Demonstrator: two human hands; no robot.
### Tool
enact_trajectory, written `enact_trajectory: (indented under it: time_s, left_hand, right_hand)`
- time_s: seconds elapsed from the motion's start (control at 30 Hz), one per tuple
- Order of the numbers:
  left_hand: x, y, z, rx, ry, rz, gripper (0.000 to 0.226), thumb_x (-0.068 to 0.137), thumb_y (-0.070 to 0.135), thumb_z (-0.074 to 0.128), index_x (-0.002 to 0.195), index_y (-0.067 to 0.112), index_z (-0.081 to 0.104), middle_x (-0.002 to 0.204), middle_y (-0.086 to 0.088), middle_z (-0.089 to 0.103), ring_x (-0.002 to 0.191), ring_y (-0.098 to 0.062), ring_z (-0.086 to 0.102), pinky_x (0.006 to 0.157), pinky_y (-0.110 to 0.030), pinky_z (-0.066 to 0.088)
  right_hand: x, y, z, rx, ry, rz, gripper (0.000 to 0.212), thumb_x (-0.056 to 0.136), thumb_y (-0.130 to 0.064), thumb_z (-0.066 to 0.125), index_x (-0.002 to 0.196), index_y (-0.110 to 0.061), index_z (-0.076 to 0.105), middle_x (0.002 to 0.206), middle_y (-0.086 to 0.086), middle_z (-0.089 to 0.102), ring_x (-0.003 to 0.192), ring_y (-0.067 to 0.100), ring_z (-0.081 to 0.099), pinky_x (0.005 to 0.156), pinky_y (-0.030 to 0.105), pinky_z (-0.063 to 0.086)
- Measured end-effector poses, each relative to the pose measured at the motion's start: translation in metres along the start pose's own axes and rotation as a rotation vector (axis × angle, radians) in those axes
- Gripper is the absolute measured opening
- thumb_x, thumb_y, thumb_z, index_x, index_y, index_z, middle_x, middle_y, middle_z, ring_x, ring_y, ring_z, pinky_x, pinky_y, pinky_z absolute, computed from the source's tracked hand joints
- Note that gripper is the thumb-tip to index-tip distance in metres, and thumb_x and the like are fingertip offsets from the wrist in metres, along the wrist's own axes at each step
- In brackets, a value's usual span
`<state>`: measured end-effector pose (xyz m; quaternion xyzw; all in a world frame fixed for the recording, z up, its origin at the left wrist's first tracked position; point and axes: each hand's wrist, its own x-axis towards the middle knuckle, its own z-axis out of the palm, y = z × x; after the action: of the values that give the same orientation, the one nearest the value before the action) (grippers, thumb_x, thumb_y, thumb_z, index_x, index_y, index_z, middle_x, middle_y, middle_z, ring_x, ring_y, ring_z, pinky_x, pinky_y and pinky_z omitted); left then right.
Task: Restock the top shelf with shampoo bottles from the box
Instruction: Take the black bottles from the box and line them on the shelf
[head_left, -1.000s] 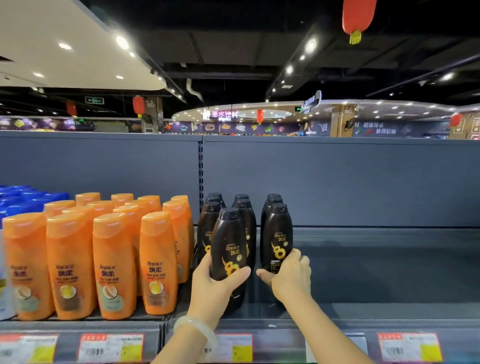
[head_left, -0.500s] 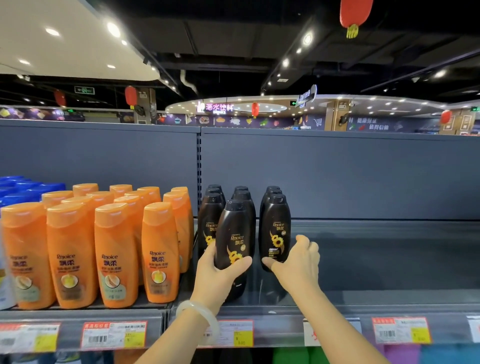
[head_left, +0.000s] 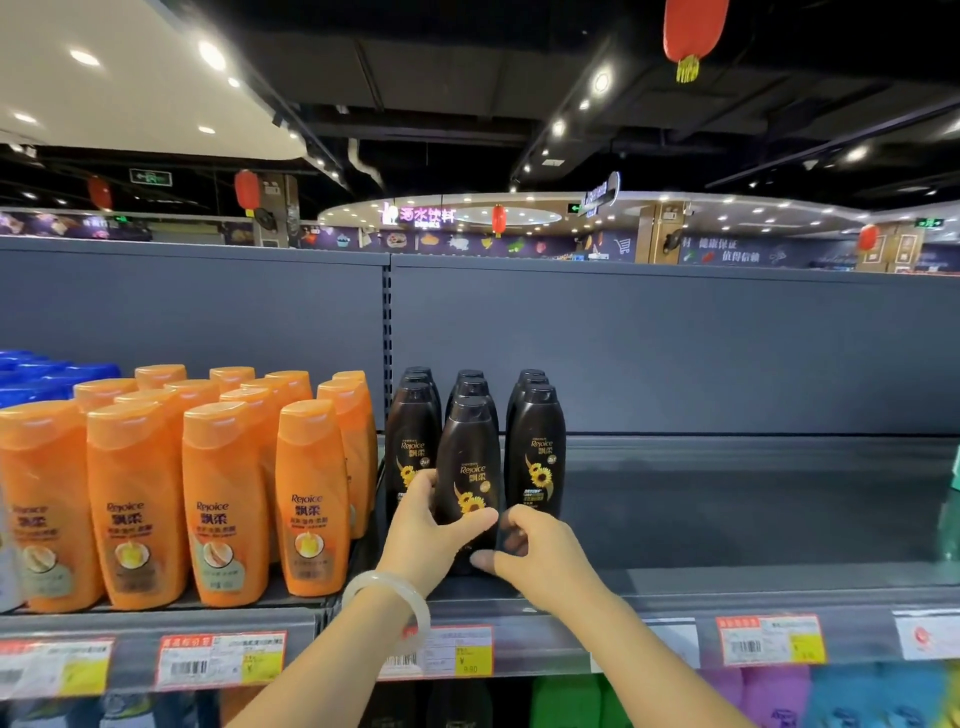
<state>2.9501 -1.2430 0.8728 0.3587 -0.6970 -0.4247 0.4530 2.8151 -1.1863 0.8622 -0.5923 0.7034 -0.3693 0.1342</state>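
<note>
Three rows of black shampoo bottles stand on the grey top shelf (head_left: 753, 519). The front bottle of the middle row (head_left: 469, 467) stands nearest the shelf's front edge, with a sunflower on its label. My left hand (head_left: 426, 530) is wrapped around its lower left side, thumb across the front. My right hand (head_left: 540, 551) touches its lower right side near the base with curled fingers. The right row's front bottle (head_left: 537, 452) and the left row's front bottle (head_left: 413, 441) stand just behind. The box is out of view.
Orange shampoo bottles (head_left: 311, 499) fill the shelf to the left, with blue bottles (head_left: 47, 374) behind them. A dark back panel (head_left: 675, 348) closes the shelf. Price labels (head_left: 769, 639) line the front rail. Coloured bottles (head_left: 779, 696) show on the shelf below.
My right hand has left the right row's front bottle and come down-left to the base of the middle front bottle. My left hand stays on that bottle.
</note>
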Motion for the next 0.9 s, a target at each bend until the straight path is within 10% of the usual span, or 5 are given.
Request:
enact_trajectory:
  time_s: [0.5, 0.9]
  left_hand:
    - [0.0, -0.009, 0.002, 0.387, 0.159, -0.082, 0.037, 0.071, 0.031, 0.078, 0.096, 0.022, 0.053, 0.079, 0.014, 0.053, 0.078, -0.005, 0.055, 0.06, -0.011, 0.037]
    - [0.011, -0.009, 0.013, 0.518, 0.201, -0.148, 0.039, 0.08, 0.035, 0.069, 0.109, 0.011, 0.062, 0.096, -0.003, 0.067, 0.081, -0.013, 0.056, 0.072, -0.022, 0.043]
  right_hand:
    - [0.012, 0.003, 0.013, -0.161, 0.122, 0.068, 0.037, 0.081, -0.049, 0.064, 0.064, -0.031, 0.036, 0.065, -0.01, 0.048, 0.058, 0.004, 0.044, 0.049, 0.018, 0.029]
    - [0.019, -0.003, 0.018, -0.252, 0.176, 0.158, 0.033, 0.084, -0.054, 0.057, 0.079, -0.024, 0.048, 0.068, -0.01, 0.048, 0.063, 0.008, 0.047, 0.046, 0.018, 0.028]
